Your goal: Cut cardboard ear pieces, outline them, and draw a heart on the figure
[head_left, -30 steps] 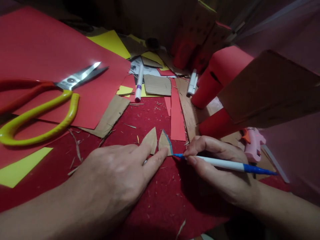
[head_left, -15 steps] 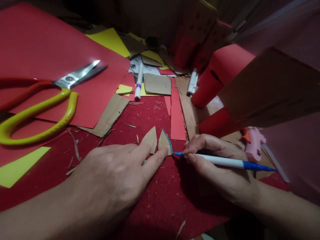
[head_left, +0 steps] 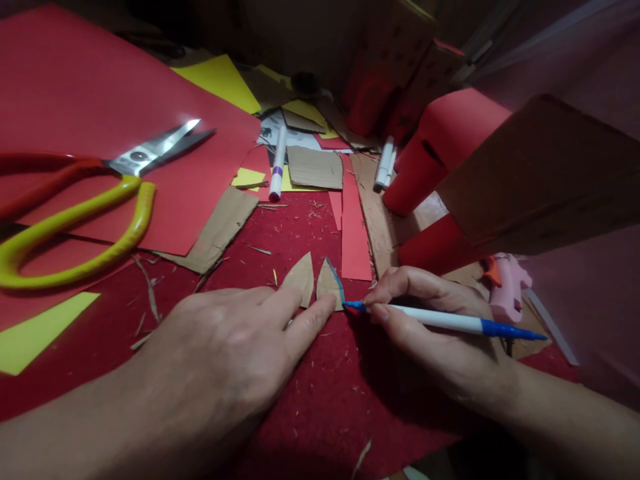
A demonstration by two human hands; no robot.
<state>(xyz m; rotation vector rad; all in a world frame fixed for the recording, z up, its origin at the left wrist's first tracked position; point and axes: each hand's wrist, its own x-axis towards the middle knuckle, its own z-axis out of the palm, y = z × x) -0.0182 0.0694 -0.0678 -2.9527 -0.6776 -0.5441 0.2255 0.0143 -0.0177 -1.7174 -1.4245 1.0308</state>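
Note:
Two small leaf-shaped cardboard pieces lie side by side on the red surface, tips pointing away from me. The left piece (head_left: 301, 279) is plain brown; the right piece (head_left: 327, 283) has a blue line along its right edge. My left hand (head_left: 240, 343) is open, one fingertip pressing on each piece. Pinched between the thumb and fingers of my right hand (head_left: 440, 323) is a white marker (head_left: 440, 319) with a blue end. Its blue tip touches the lower right corner of the right piece.
Scissors (head_left: 137, 160) rest on red paper (head_left: 125, 80) at left. A purple-banded marker (head_left: 278, 167) and cardboard scraps (head_left: 315, 167) lie ahead. Red tubes (head_left: 415, 170) and a large cardboard piece (head_left: 545, 173) stand at right, near a pink glue gun (head_left: 509, 287).
The marker's tip has shifted slightly left and up to the corner of the right cardboard piece, with my right hand moving slightly. My left hand stays in place.

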